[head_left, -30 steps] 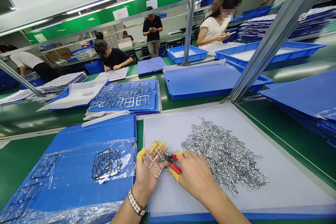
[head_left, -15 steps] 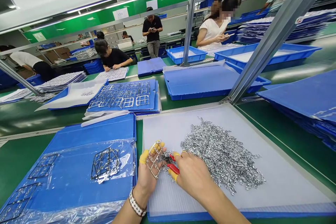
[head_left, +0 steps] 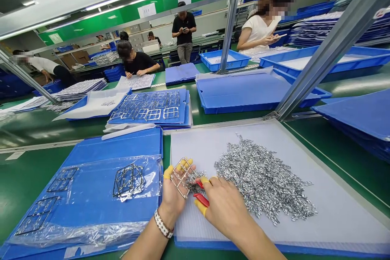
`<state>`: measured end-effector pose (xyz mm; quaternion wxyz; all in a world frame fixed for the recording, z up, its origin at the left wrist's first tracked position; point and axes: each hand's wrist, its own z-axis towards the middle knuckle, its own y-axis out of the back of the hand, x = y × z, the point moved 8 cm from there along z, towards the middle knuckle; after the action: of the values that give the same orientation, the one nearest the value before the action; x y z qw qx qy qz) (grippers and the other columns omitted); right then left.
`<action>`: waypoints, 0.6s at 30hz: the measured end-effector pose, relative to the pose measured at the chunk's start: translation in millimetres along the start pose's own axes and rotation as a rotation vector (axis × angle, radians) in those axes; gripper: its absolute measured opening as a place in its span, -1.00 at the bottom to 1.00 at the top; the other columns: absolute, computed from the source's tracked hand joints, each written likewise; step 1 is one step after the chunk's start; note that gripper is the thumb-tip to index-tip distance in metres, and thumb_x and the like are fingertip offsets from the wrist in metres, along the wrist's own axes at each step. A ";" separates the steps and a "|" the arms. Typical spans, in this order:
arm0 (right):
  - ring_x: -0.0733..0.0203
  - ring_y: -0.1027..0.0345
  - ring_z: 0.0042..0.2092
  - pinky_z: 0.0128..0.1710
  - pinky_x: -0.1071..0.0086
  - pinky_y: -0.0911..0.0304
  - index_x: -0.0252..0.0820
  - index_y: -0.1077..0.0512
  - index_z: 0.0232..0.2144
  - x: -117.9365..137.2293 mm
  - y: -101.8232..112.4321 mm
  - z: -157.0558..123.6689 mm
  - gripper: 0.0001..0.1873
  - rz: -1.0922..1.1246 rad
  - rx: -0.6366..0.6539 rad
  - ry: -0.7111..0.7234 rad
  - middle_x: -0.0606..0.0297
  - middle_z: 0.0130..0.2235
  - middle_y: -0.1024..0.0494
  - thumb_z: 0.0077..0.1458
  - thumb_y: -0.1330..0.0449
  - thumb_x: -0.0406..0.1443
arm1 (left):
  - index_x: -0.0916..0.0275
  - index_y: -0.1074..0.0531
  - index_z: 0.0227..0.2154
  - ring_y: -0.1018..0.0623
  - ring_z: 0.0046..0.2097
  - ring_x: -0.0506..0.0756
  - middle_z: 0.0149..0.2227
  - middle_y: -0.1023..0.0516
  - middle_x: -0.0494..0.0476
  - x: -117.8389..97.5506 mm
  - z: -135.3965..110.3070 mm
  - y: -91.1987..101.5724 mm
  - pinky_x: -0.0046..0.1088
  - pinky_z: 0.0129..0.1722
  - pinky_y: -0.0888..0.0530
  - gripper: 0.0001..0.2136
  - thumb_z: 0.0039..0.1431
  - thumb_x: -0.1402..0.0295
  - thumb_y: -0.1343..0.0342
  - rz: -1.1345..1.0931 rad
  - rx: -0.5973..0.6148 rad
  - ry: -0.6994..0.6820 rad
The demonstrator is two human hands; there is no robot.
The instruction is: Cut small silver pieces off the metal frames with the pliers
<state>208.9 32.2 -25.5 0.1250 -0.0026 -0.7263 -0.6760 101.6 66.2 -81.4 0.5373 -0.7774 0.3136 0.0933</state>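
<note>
Silver metal covers much of a white corrugated plastic sheet (head_left: 319, 219) at a factory bench. A person's left hand (head_left: 173, 199) grips a small silver metal lattice frame (head_left: 182, 175) between thumb and curled fingers, holding it tilted just above the sheet's near-left corner. The right hand (head_left: 227, 209), fingers folded tight, is closed around red-handled cutting pliers (head_left: 201, 200), whose dark tip meets the frame's lower right edge. Yellow rubber finger cots (head_left: 168, 172) cover fingertips on both hands, and a beaded bracelet (head_left: 163, 224) rings the left wrist. Just to the right of the hands spreads a broad heap of small shiny metal clippings (head_left: 265, 183), its near edge beside the right hand. To the left, a flat blue plastic tray (head_left: 122, 146) carries a clear plastic bag (head_left: 91, 211), with a second dark lattice frame (head_left: 128, 178) lying on the film and flatter frames (head_left: 62, 179) showing further left. Beyond it, a stack of blue sheets (head_left: 183, 109) bears rows of frames. A slanted grey metal post (head_left: 329, 44) rises from the sheet's far right corner. Across the green benches, a seated worker in black (head_left: 137, 63) bends over a sheet of parts, a standing person in black (head_left: 184, 32) looks at a phone, and a person in a white top (head_left: 258, 30) holds another.
</note>
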 end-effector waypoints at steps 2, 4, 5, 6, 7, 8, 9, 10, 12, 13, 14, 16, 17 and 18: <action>-0.06 -0.38 -0.16 -0.20 0.18 -0.14 -0.15 -0.42 -0.11 3.0 -2.1 2.1 -0.65 0.008 0.014 0.004 0.09 -0.24 -0.52 0.06 -0.10 -0.16 | 0.33 -0.44 -0.09 -0.40 0.09 0.29 0.10 -0.40 0.34 0.5 -0.6 0.1 -0.21 -0.14 -0.46 -0.62 0.18 0.19 0.05 0.017 -0.004 -0.011; -0.07 -0.38 -0.15 -0.20 0.18 -0.14 -0.16 -0.42 -0.10 4.3 -2.7 3.8 -0.64 0.013 0.025 0.004 0.09 -0.24 -0.53 0.06 -0.10 -0.17 | 0.32 -0.45 -0.09 -0.40 0.10 0.29 0.11 -0.39 0.33 0.4 -1.3 0.1 -0.24 -0.17 -0.46 -0.62 0.16 0.19 0.03 0.037 -0.005 -0.025; -0.07 -0.38 -0.15 -0.20 0.17 -0.14 -0.16 -0.43 -0.10 4.5 -2.5 4.2 -0.63 0.017 0.031 0.005 0.09 -0.24 -0.53 0.05 -0.10 -0.17 | 0.31 -0.45 -0.09 -0.39 0.10 0.29 0.11 -0.39 0.32 0.0 -1.6 0.2 -0.25 -0.18 -0.46 -0.62 0.15 0.18 0.02 0.050 -0.006 -0.035; -0.07 -0.38 -0.15 -0.20 0.17 -0.15 -0.16 -0.42 -0.09 4.6 -2.0 4.3 -0.62 0.022 0.035 0.006 0.09 -0.24 -0.53 0.05 -0.10 -0.16 | 0.31 -0.46 -0.09 -0.38 0.11 0.29 0.12 -0.38 0.32 -0.5 -2.0 0.1 -0.26 -0.19 -0.46 -0.62 0.14 0.18 0.01 0.064 -0.007 -0.046; -0.07 -0.39 -0.15 -0.20 0.17 -0.15 -0.16 -0.42 -0.08 4.5 -1.2 4.2 -0.62 0.028 0.038 0.008 0.09 -0.24 -0.53 0.06 -0.10 -0.16 | 0.30 -0.46 -0.09 -0.37 0.12 0.30 0.13 -0.38 0.31 -1.1 -2.3 0.0 -0.25 -0.18 -0.46 -0.62 0.13 0.18 -0.01 0.079 -0.007 -0.058; -0.06 -0.39 -0.16 -0.21 0.18 -0.16 -0.17 -0.43 -0.08 4.3 -0.3 4.0 -0.61 0.033 0.041 0.010 0.09 -0.24 -0.53 0.06 -0.10 -0.16 | 0.30 -0.46 -0.09 -0.36 0.12 0.30 0.13 -0.37 0.31 -1.5 -2.6 0.0 -0.25 -0.17 -0.46 -0.62 0.12 0.18 -0.02 0.094 -0.008 -0.068; -0.06 -0.39 -0.16 -0.21 0.18 -0.16 -0.17 -0.43 -0.08 4.3 0.5 3.7 -0.61 0.037 0.044 0.013 0.08 -0.24 -0.53 0.06 -0.10 -0.16 | 0.29 -0.46 -0.08 -0.36 0.13 0.30 0.13 -0.37 0.30 -1.6 -2.8 0.0 -0.24 -0.16 -0.46 -0.62 0.11 0.18 -0.04 0.107 -0.009 -0.075; -0.05 -0.39 -0.16 -0.21 0.19 -0.16 -0.17 -0.43 -0.07 4.2 1.2 3.3 -0.61 0.041 0.047 0.015 0.08 -0.23 -0.53 0.06 -0.09 -0.16 | 0.29 -0.46 -0.08 -0.35 0.13 0.30 0.14 -0.37 0.30 -1.4 -2.8 0.1 -0.24 -0.15 -0.45 -0.61 0.10 0.17 -0.05 0.117 -0.008 -0.078; -0.03 -0.39 -0.16 -0.21 0.20 -0.17 -0.18 -0.43 -0.07 3.9 1.6 2.9 -0.61 0.046 0.057 0.014 0.08 -0.22 -0.53 0.07 -0.08 -0.17 | 0.28 -0.46 -0.09 -0.35 0.14 0.30 0.13 -0.37 0.29 -0.5 -2.4 0.6 -0.25 -0.14 -0.45 -0.61 0.09 0.16 -0.06 0.129 -0.007 -0.078; -0.02 -0.39 -0.16 -0.21 0.21 -0.17 -0.18 -0.42 -0.07 3.8 1.5 2.8 -0.61 0.048 0.061 0.012 0.08 -0.22 -0.53 0.07 -0.08 -0.16 | 0.28 -0.46 -0.09 -0.35 0.14 0.30 0.13 -0.38 0.29 -0.2 -2.1 0.9 -0.25 -0.14 -0.45 -0.61 0.08 0.16 -0.07 0.134 -0.006 -0.080; -0.02 -0.40 -0.16 -0.21 0.22 -0.17 -0.17 -0.42 -0.07 3.7 1.2 2.9 -0.60 0.051 0.065 0.009 0.08 -0.23 -0.53 0.07 -0.08 -0.16 | 0.28 -0.47 -0.10 -0.35 0.14 0.31 0.13 -0.38 0.29 -0.1 -1.8 1.2 -0.24 -0.14 -0.45 -0.61 0.07 0.16 -0.08 0.139 -0.004 -0.083; -0.01 -0.40 -0.16 -0.21 0.23 -0.17 -0.17 -0.42 -0.07 3.4 0.5 3.1 -0.60 0.056 0.069 0.002 0.08 -0.23 -0.53 0.07 -0.09 -0.16 | 0.28 -0.47 -0.10 -0.35 0.14 0.32 0.13 -0.37 0.30 -0.6 -1.2 1.9 -0.23 -0.15 -0.46 -0.62 0.05 0.19 -0.10 0.148 -0.005 -0.096; -0.01 -0.40 -0.16 -0.21 0.24 -0.17 -0.18 -0.42 -0.07 3.3 0.2 3.3 -0.60 0.057 0.069 0.000 0.08 -0.24 -0.53 0.06 -0.09 -0.15 | 0.28 -0.47 -0.11 -0.35 0.14 0.32 0.13 -0.37 0.30 -1.0 -1.1 2.2 -0.23 -0.15 -0.46 -0.63 0.04 0.20 -0.11 0.150 -0.009 -0.101; -0.02 -0.40 -0.16 -0.21 0.24 -0.17 -0.18 -0.42 -0.08 3.1 0.1 3.4 -0.60 0.057 0.068 -0.001 0.07 -0.24 -0.53 0.06 -0.09 -0.15 | 0.28 -0.47 -0.11 -0.35 0.14 0.32 0.13 -0.37 0.30 -1.3 -1.1 2.3 -0.23 -0.16 -0.47 -0.63 0.04 0.21 -0.11 0.150 -0.012 -0.103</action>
<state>205.3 35.0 -25.1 0.1439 -0.0192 -0.7485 -0.6471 99.0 65.2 -82.2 0.5395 -0.7491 0.3422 0.1752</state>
